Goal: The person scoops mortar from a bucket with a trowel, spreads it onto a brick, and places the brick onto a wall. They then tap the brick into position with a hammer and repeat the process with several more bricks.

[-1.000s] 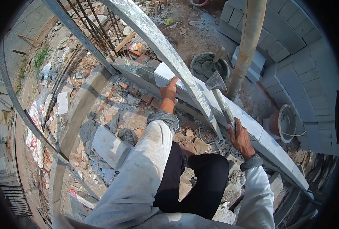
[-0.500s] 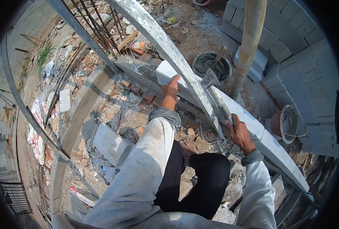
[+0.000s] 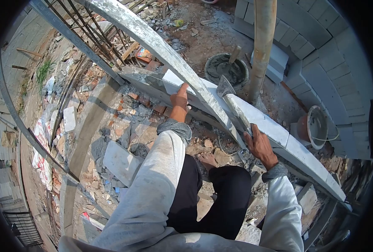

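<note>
My left hand point(image 3: 179, 99) is closed over the near edge of a white lightweight block point(image 3: 172, 80) on the low wall, its thumb side near the block's top. My right hand point(image 3: 260, 145) grips the handle of a hatchet point(image 3: 240, 111) with a flared grey metal head. The hatchet lies close along the wall's row of white blocks point(image 3: 274, 131), its head near the left-hand block. A pale, mortar-splashed straight bar point(image 3: 161, 48) slants across in front of the wall, between my two hands.
Behind the wall stand a mortar bucket point(image 3: 226, 69) with a wooden-handled tool in it, an upright pole point(image 3: 263, 50) and another bucket point(image 3: 314, 128). Rebar point(image 3: 90, 31) rises at upper left. A loose block point(image 3: 121, 157) lies on rubble near my legs.
The view has shifted slightly, so the wall and buckets sit a little further left. Both hands keep their holds on the block and the hatchet.
</note>
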Demonstrator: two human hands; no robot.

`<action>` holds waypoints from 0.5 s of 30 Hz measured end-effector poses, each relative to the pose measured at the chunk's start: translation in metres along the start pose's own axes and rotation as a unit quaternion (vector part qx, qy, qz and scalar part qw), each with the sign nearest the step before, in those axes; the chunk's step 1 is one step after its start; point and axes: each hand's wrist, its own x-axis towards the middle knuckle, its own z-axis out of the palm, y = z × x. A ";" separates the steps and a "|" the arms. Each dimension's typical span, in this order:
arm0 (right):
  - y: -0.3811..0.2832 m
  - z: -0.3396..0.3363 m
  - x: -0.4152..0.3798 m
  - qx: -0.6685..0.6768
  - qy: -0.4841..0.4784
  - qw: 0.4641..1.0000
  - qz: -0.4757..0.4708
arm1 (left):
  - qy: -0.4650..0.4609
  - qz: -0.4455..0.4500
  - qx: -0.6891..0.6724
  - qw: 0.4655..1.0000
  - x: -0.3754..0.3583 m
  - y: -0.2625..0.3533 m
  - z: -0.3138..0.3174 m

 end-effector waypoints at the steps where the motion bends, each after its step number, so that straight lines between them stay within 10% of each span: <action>1: -0.002 -0.005 0.000 -0.001 -0.004 1.000 -0.001 | -0.007 -0.013 0.004 1.000 -0.006 0.003 -0.002; 9: -0.007 -0.010 -0.015 0.017 -0.041 0.995 0.088 | -0.041 -0.028 0.016 0.999 0.015 -0.004 -0.006; 15: -0.007 -0.017 -0.095 0.129 0.136 0.978 0.094 | -0.053 -0.055 0.066 0.995 -0.022 0.004 -0.021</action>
